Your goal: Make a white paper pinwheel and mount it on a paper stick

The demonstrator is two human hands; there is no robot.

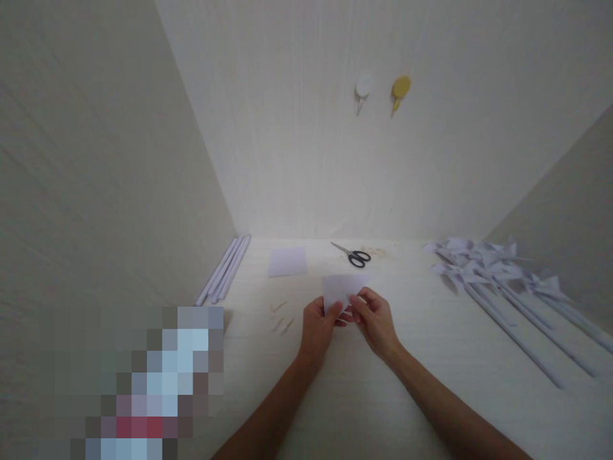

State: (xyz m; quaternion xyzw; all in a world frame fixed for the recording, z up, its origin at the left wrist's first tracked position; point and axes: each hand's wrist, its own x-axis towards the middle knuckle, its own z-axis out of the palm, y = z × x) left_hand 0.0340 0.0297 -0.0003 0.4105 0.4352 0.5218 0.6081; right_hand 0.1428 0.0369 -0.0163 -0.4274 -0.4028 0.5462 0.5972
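Both my hands hold one folded white paper piece [341,287] just above the pale table [364,396]. My left hand [317,331] pinches its lower left edge. My right hand [376,321] pinches its lower right edge, fingertips meeting the left hand's near the paper's bottom. The paper's upper part sticks up beyond my fingers. Black-handled scissors [353,254] lie behind the paper, towards the back wall.
A flat white paper square [287,261] lies at the back left. White paper sticks [224,273] lie along the left wall. Small pale pins or pegs [280,317] lie left of my hands. Several finished white paper pinwheels [498,271] are heaped at right. Two hooks [383,91] hang on the wall.
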